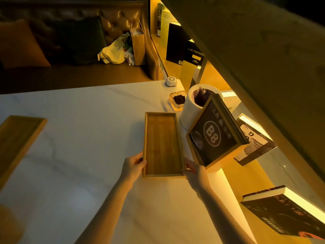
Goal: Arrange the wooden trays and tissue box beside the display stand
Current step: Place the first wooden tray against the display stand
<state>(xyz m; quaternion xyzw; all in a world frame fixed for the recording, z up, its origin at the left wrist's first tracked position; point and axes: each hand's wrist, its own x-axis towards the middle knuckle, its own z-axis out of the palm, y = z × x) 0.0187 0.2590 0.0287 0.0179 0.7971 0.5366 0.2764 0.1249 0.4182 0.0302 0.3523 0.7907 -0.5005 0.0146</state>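
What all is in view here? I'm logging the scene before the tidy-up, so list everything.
Wooden tray: one, light wood, empty, table centre, beside the display stand.
Second wooden tray: one, light wood, table's left edge, partly out of frame.
Display stand: one, wood frame, black "B8" sign, right of centre tray.
White cylinder bin: one, dark liner, behind the stand.
Glass ashtray: one, clear, dark contents, beside the bin.
White puck: one, table's far edge.
Table: one, white marbled.
Sofa: one, brown leather, bags on it.
Left hand: grip on tray's near left edge.
Right hand: grip on tray's near right corner.
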